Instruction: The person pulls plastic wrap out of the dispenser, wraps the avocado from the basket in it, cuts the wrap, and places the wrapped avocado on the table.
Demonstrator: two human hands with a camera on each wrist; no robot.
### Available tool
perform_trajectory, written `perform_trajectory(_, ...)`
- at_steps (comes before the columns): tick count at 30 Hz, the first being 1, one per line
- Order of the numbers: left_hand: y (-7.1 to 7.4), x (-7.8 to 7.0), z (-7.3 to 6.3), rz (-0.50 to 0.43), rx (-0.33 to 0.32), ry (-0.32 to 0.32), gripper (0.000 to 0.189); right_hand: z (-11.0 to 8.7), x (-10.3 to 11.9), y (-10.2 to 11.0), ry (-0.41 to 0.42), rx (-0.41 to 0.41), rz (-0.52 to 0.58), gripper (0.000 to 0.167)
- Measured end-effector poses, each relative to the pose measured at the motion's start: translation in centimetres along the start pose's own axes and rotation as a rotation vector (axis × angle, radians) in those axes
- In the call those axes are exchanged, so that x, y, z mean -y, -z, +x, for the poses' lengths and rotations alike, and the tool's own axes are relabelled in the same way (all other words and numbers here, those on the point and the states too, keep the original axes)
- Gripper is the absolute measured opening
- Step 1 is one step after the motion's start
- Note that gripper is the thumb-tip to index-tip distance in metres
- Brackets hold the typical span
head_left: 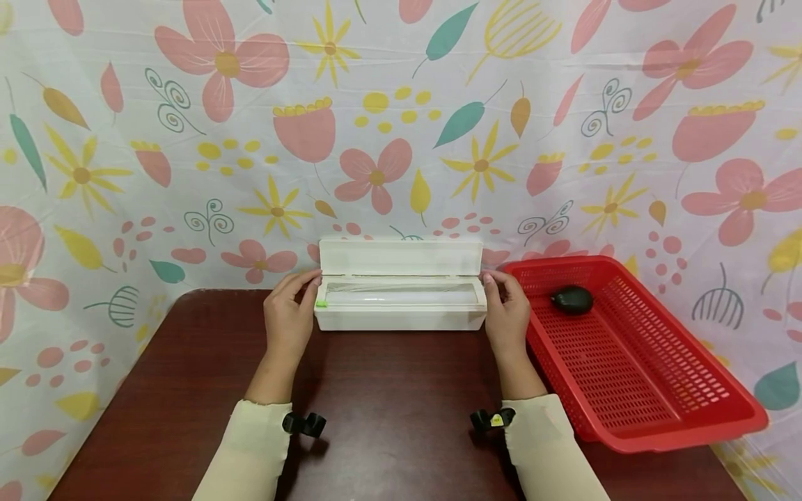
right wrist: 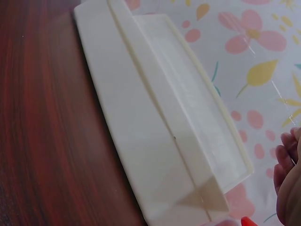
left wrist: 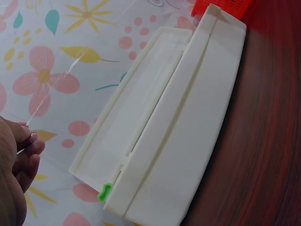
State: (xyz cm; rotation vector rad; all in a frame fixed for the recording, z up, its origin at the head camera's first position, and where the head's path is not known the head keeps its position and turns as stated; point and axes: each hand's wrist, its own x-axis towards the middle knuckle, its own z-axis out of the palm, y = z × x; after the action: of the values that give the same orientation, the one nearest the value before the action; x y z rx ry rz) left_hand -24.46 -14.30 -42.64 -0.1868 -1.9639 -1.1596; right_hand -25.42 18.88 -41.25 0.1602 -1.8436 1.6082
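A white plastic-wrap dispenser [head_left: 401, 320] stands on the table with its lid [head_left: 401, 258] raised at the back. Its opening shows clear film over a pale roll. Beside its left end, my left hand [head_left: 289, 313] pinches the edge of the clear plastic wrap [left wrist: 51, 91], seen as a thin shiny line in the left wrist view. My right hand [head_left: 509, 313] is at the other end, thumb and fingers together on the wrap's other side; the film there is hard to see. A green slider [head_left: 321, 304] sits at the dispenser's left front corner.
A red slotted basket [head_left: 626, 376] stands to the right, close to my right forearm, with a dark green avocado [head_left: 573, 300] inside. Behind the brown table [head_left: 388, 403] hangs a flowered cloth [head_left: 376, 69]. Black straps [head_left: 304, 424] are on both sleeves.
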Motion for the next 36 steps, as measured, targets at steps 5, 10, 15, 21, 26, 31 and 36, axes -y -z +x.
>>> perform_trajectory(5, 0.2, -0.4, 0.1, -0.014, 0.005, 0.006, 0.018, 0.0, 0.2, 0.0, 0.034, -0.009, 0.024, 0.021)
perform_trajectory(10, 0.4, -0.9, 0.3, -0.02, -0.002, -0.007, 0.017, 0.1, 0.4, 0.0, 0.05, -0.022, 0.029, 0.021)
perform_trajectory(15, 0.6, -1.4, 0.5, -0.033, -0.016, -0.031, 0.016, 0.2, 0.5, 0.0, 0.057, -0.028, 0.023, 0.02)
perform_trajectory(21, 0.9, -1.6, 0.7, -0.031, -0.026, -0.041, 0.017, 0.3, 0.8, -0.1, 0.085, -0.028, 0.024, 0.019)
perform_trajectory(26, 1.0, -1.8, 0.7, -0.039, -0.031, -0.045, 0.016, 0.2, 1.3, -0.1, 0.09, -0.042, 0.018, 0.018)
perform_trajectory(31, 1.1, -2.1, 0.8, -0.043, -0.039, -0.056, 0.016, 0.2, 1.7, 0.0, 0.069, -0.053, 0.001, 0.02)
perform_trajectory(36, 1.2, -2.3, 0.9, -0.044, -0.05, -0.064, 0.015, 0.2, 2.0, 0.1, 0.086, -0.059, -0.01, 0.019)
